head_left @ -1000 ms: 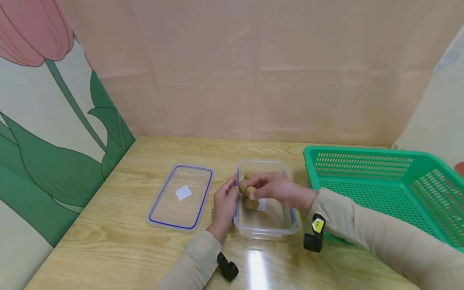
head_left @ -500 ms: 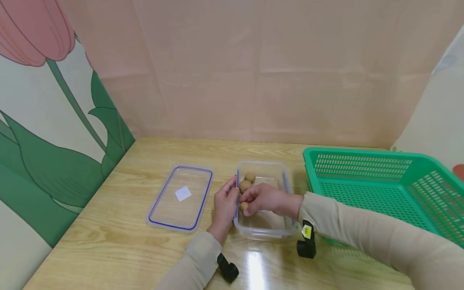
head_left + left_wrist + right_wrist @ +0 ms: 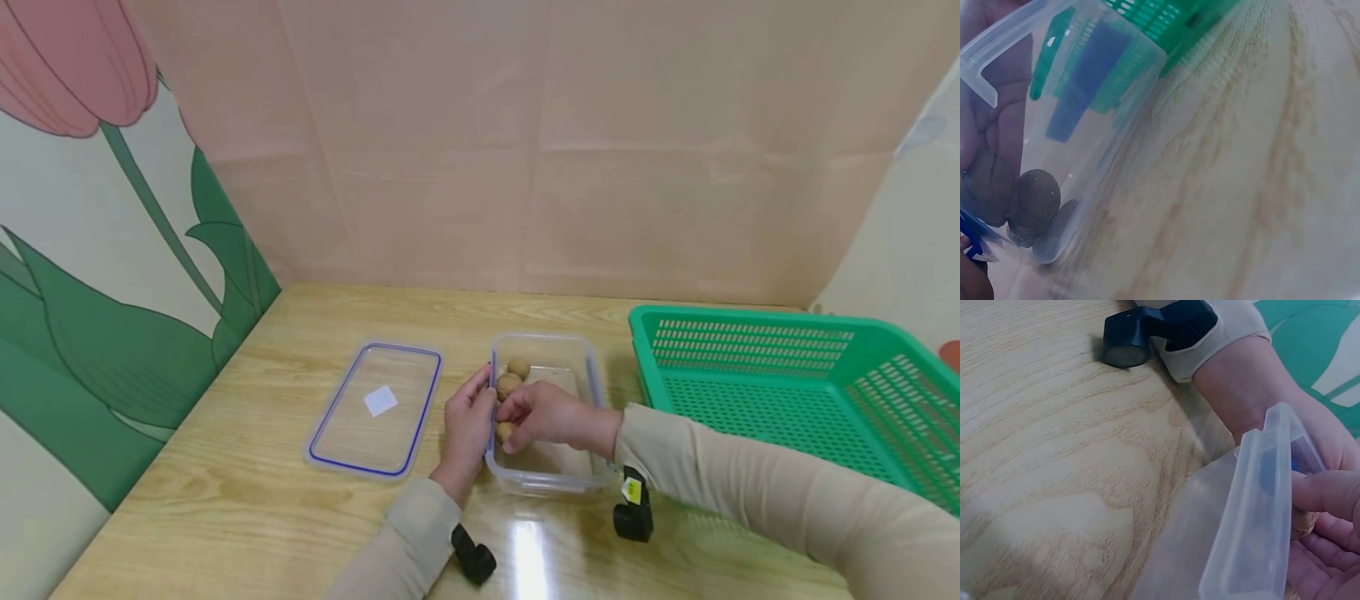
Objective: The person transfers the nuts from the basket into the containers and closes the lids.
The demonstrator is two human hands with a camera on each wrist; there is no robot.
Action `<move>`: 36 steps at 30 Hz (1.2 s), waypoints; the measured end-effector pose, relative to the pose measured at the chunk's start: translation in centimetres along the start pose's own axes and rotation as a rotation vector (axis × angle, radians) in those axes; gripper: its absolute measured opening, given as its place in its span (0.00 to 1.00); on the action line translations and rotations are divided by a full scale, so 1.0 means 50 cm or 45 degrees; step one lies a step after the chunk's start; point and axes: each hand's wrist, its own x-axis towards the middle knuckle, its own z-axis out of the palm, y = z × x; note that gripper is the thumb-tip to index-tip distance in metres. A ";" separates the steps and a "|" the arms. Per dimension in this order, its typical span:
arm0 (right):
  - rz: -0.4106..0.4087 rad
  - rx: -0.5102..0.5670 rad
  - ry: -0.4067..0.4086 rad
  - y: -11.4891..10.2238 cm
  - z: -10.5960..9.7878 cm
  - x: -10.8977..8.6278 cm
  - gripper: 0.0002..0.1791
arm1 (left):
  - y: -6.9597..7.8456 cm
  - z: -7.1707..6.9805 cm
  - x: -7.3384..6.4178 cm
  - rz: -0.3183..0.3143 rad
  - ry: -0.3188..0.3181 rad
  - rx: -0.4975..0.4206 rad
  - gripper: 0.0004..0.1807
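Observation:
A clear plastic food box (image 3: 551,479) stands lidless on the table, with walnuts along the left side of its inside. My right hand (image 3: 551,415) reaches into it and pinches a walnut (image 3: 505,432) between thumb and fingers, low by the left wall. Beyond that hand lie another walnut (image 3: 509,385) and a smaller-looking one (image 3: 518,367). In the left wrist view, dark walnuts (image 3: 1035,201) show through the box wall. My left hand (image 3: 467,423) rests against the outside of the left wall, fingers extended along it. The right wrist view shows a held walnut (image 3: 1302,525) behind the box's rim.
A clear lid (image 3: 341,446) with a blue seal and a white label (image 3: 380,401) lies flat left of the box. Close on the right stands a large green plastic basket (image 3: 750,312). A pink sheet (image 3: 525,167) covers the wall behind the wooden table (image 3: 225,517).
My right hand has lowered a walnut into the near left part of the box, moving left and toward me. During the last half second it has barely shifted. The left hand stays in place.

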 end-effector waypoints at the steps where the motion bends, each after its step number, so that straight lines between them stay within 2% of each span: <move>1: -0.009 -0.008 0.002 0.001 0.002 0.000 0.16 | 0.000 0.000 0.000 0.001 0.000 0.003 0.21; 11: -0.046 -0.038 0.048 0.009 0.019 -0.001 0.16 | -0.003 -0.001 -0.001 0.006 0.011 0.000 0.21; 17: -0.013 -0.055 0.066 0.003 0.017 0.007 0.15 | 0.007 0.000 0.006 0.020 0.003 -0.035 0.20; 25: 0.015 -0.023 0.082 0.001 0.007 0.007 0.14 | 0.001 -0.002 0.007 0.045 -0.010 -0.015 0.21; 30: 0.060 0.041 0.137 -0.013 -0.027 0.003 0.17 | -0.003 -0.009 0.010 0.029 -0.015 0.024 0.20; 36: 0.028 0.182 0.237 -0.041 -0.110 -0.040 0.21 | 0.013 -0.021 0.017 -0.001 -0.051 0.096 0.21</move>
